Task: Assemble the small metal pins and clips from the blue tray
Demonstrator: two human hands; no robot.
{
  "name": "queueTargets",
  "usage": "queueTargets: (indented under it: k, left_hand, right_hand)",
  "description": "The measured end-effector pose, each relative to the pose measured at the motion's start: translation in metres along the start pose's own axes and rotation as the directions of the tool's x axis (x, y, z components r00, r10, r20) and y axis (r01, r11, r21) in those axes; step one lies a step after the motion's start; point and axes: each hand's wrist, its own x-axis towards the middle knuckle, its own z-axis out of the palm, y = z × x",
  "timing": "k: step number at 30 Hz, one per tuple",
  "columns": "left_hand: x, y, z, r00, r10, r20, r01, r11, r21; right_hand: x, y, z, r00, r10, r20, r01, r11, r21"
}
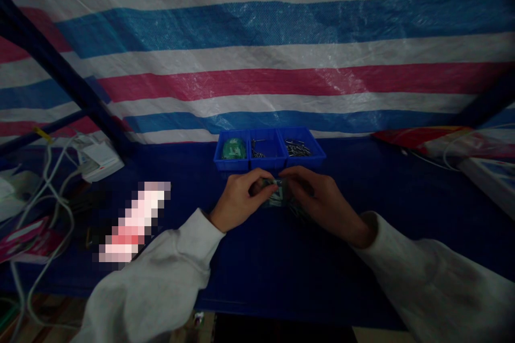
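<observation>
Between my two hands is a small clear plastic bag (276, 196) with green print, held low over the blue table. My left hand (243, 197) pinches its left side, thumb lying on top. My right hand (322, 201) is closed at the bag's upper right, its fingertips partly hidden. Just beyond stands a blue three-compartment tray (267, 162). Its left compartment holds green-printed plastic bags (234, 148). A few metal pins (257, 153) lie in the middle compartment, and a pile of dark metal pieces (296, 148) fills part of the right one.
White cables (48, 171) and a white box (102, 158) crowd the left side of the blue table (257, 273). A blurred-out bright oblong (134, 225) lies near my left sleeve. Red packaging (422, 139) sits at the right. Striped sheeting (257, 80) hangs behind.
</observation>
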Motion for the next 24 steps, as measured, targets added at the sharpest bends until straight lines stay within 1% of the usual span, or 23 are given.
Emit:
queueTargets:
  k: [2, 4, 6, 8, 11, 13, 14, 16, 18, 19, 21, 22, 24]
  left_hand:
    - [0.0, 0.0, 0.0, 1.0, -0.021, 0.008, 0.021, 0.999, -0.048]
    - [0.0, 0.0, 0.001, 0.999, -0.05, 0.005, 0.05, 0.994, -0.099]
    - [0.0, 0.001, 0.001, 0.997, -0.074, -0.003, 0.073, 0.988, -0.134]
    - [0.001, 0.002, 0.0, 0.997, -0.07, -0.012, 0.068, 0.988, -0.138]
    - [0.001, 0.002, -0.002, 0.998, -0.009, -0.058, 0.005, 0.997, -0.075]
    - [0.001, 0.002, -0.004, 0.993, 0.067, -0.094, -0.066, 0.998, 0.017]
    - [0.001, 0.002, -0.005, 0.989, 0.11, -0.095, -0.104, 0.992, 0.065]
    - [0.0, 0.001, -0.006, 0.981, 0.184, -0.061, -0.174, 0.974, 0.143]
    - [-0.001, 0.0, -0.006, 0.973, 0.229, -0.011, -0.224, 0.959, 0.172]
    - [-0.001, 0.0, -0.006, 0.97, 0.243, 0.002, -0.239, 0.955, 0.174]
    - [-0.001, -0.001, -0.005, 0.968, 0.251, 0.019, -0.251, 0.954, 0.164]
    - [-0.001, -0.001, -0.005, 0.969, 0.247, 0.028, -0.248, 0.957, 0.15]
    - [0.0, -0.002, -0.005, 0.974, 0.224, 0.046, -0.228, 0.967, 0.116]
  right_hand:
    - [0.0, -0.002, -0.001, 0.997, 0.064, 0.043, -0.07, 0.985, 0.158]
    - [0.001, -0.004, -0.003, 0.992, 0.089, 0.092, -0.112, 0.951, 0.288]
    - [0.003, -0.006, -0.004, 0.988, 0.087, 0.125, -0.128, 0.918, 0.376]
    - [0.005, -0.006, -0.004, 0.987, 0.092, 0.134, -0.141, 0.895, 0.423]
    - [0.006, -0.002, -0.003, 0.982, 0.136, 0.132, -0.183, 0.863, 0.472]
    - [0.006, 0.002, -0.002, 0.975, 0.176, 0.135, -0.221, 0.824, 0.521]
    - [0.006, 0.003, -0.001, 0.971, 0.198, 0.137, -0.241, 0.796, 0.555]
    - [0.005, 0.006, 0.0, 0.958, 0.235, 0.164, -0.285, 0.724, 0.628]
    - [0.005, 0.006, 0.0, 0.946, 0.248, 0.21, -0.324, 0.661, 0.677]
    - [0.005, 0.006, 0.001, 0.942, 0.244, 0.231, -0.336, 0.648, 0.683]
    - [0.005, 0.005, 0.001, 0.939, 0.226, 0.259, -0.342, 0.676, 0.652]
    - [0.005, 0.004, 0.001, 0.941, 0.209, 0.265, -0.332, 0.714, 0.617]
    - [0.005, 0.002, 0.0, 0.953, 0.164, 0.253, -0.274, 0.822, 0.499]
